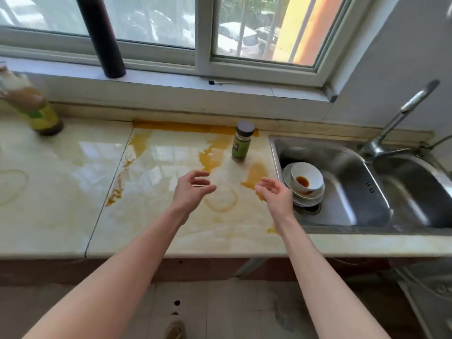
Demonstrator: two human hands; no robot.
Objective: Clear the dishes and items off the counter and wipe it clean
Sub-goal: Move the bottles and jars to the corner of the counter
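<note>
- Both forearms are stretching forward from the bottom of the view, crossing the front edge of the tabletop (pixel 61 192).
- Past them, the left hand (pixel 193 189) and the right hand (pixel 275 195) are hovering side by side above the stained stone. Palms are turning inward toward each other.
- On both hands the fingers (pixel 204 173) are hanging loosely curled and spread, gripping nothing and touching nothing.
- Ahead of the hands, the spice jar (pixel 242 143) is standing upright on the tabletop with its dark cap on top and its long axis vertical. It is sitting near the back edge, just beside the sink (pixel 354 209).
- From the hands, the jar is lying straight ahead and between them, a little right of their midline. I judge the right hand marginally nearer, so a forward reach and a side grasp round the body would suit it.
- An orange-yellow spill (pixel 212 152) is spreading around the jar and along the back seam, with ring marks drying nearer the hands.
- Far left, a tall oil bottle (pixel 41 113) is standing at the back of the tabletop, well apart from both hands and on the left hand's side.
- Stacked dishes (pixel 307 184), a sauce-stained bowl on plates, are already sitting inside the sink, so clearing looks partly done and wiping not yet begun.
</note>
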